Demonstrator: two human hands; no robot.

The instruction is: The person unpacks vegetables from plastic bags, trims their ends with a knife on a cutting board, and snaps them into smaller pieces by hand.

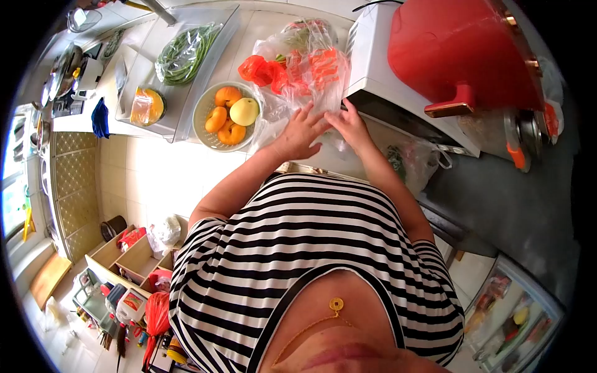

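My left hand (300, 133) lies over the near edge of a clear plastic bag (272, 118) on the counter, its fingers stretched and apart. Close beside it, my right hand (349, 126) reaches to the same crumpled plastic with fingers extended; its fingertips come near those of the left. Whether either hand pinches the film is hard to see, but nothing solid shows in them. Beyond the hands sit a red plastic bag (264, 71) and a clear bag with red print (323, 67). To the left stands a colander (203, 132) holding orange fruits and a pale yellow-green one.
Green beans in a bag (189, 53) and a wrapped pumpkin piece (147, 107) lie near the sink area. A white microwave (379, 56) carrying a large red appliance (466, 53) borders the right. Open drawers (137, 258) stand behind left; an open fridge drawer (516, 311) behind right.
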